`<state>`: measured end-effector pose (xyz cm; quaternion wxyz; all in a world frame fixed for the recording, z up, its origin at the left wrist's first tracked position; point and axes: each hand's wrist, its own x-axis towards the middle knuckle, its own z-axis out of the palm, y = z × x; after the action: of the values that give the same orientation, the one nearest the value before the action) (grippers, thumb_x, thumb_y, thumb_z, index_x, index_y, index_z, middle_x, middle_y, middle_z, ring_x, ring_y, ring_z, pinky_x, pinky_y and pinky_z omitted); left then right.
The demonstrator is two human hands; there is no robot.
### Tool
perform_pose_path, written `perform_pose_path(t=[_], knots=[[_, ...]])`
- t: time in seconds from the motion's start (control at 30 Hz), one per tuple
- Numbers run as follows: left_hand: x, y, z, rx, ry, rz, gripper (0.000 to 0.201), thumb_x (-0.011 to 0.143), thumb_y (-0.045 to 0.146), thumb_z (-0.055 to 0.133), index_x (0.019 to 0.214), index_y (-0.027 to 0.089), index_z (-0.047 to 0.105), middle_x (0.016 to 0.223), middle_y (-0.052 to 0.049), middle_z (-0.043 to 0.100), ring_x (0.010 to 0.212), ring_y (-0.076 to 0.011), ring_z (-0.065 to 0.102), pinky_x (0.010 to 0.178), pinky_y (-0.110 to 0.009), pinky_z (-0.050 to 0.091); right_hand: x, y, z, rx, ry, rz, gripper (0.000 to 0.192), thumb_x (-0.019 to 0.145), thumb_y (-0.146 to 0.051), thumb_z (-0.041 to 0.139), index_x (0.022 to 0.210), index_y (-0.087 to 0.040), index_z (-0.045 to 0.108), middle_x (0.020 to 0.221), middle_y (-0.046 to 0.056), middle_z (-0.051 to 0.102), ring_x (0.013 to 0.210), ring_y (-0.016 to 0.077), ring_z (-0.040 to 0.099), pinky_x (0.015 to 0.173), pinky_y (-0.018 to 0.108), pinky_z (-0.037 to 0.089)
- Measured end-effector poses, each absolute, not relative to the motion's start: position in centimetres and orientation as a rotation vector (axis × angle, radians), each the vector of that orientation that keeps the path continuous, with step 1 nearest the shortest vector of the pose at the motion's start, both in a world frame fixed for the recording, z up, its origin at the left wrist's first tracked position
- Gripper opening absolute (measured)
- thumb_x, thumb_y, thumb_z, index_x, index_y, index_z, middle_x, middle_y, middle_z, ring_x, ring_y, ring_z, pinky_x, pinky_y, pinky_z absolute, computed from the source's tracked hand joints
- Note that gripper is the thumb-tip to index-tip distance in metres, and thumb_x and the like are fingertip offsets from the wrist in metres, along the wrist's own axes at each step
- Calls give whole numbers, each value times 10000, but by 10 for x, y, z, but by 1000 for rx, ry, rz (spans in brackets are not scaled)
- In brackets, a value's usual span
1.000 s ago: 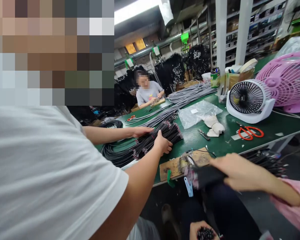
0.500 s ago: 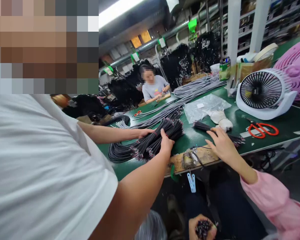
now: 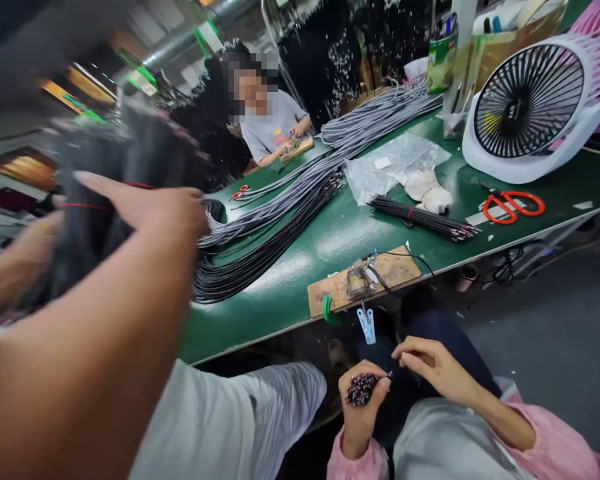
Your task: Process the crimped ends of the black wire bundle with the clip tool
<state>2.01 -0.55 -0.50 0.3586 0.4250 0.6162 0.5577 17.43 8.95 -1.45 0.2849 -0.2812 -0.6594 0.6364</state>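
Observation:
My left hand (image 3: 361, 408) is closed round a bundle of thin black wires (image 3: 360, 391), whose stripped ends point up at me above my lap. To its right hovers my right hand (image 3: 437, 367), thumb and forefinger drawn together near one wire end that sticks out past my left thumb. Whether anything lies in that pinch is too small to see. On the green table (image 3: 280, 293) rests another tied bundle of black wires (image 3: 420, 217). Nearer me, a wooden board (image 3: 405, 265) with a small fixture sits at the table edge, a blue clothes peg (image 3: 367, 325) hanging below.
At left, a co-worker's blurred arm (image 3: 130, 300) holds large black wire bundles (image 3: 125, 147). Long black wires (image 3: 270, 257) and grey cables (image 3: 375, 120) lie across the table. Orange-handled scissors (image 3: 515, 205), a plastic bag (image 3: 395, 163) and a white fan (image 3: 525, 110) are at right. Another person (image 3: 270, 127) sits opposite.
My right hand has drawn back from the bundle on the table to beside my left hand. The co-worker has lifted the large wire bundles off the table, up and left. The view has shifted.

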Motion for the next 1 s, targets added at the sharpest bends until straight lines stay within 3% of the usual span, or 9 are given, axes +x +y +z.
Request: perform_pose_path(t=[0.17,0.3,0.57,0.77,1.0], knots=[[13,-3,-3,1131,1530,1389,60,715,175,684,666,152,656,632,-18,623,600,-145,564,613,-268,436,162,97,-3,-458,-1913,1664,218,910,-215,485,1071,-198,631,921,57,634,868,159,569,787,293,441],[8,-1,-6,1066,1536,1389,101,707,196,684,637,146,631,590,-10,600,563,-142,548,586,-270,431,153,100,-4,-264,-1993,1509,195,914,-169,461,984,-170,643,880,72,627,851,169,536,795,325,417],[-1,1,-2,1014,1443,1372,93,713,205,683,658,136,652,564,-7,588,503,-120,524,513,-247,394,148,105,-4,-343,-2182,1421,213,928,-121,343,834,-152,531,818,69,527,794,174,468,713,314,407],[-6,-1,-3,1020,1444,1368,96,716,199,683,650,138,650,565,-7,591,513,-122,524,536,-254,398,151,109,-1,-306,-2114,1380,191,923,-122,419,1038,-158,567,931,83,590,886,174,513,833,346,394],[-3,2,-4,960,1459,1307,136,718,244,677,641,139,638,542,0,578,486,-121,519,516,-250,413,148,101,-6,-214,-2153,1274,173,909,-101,417,928,-146,583,845,78,593,817,171,522,810,365,406]])
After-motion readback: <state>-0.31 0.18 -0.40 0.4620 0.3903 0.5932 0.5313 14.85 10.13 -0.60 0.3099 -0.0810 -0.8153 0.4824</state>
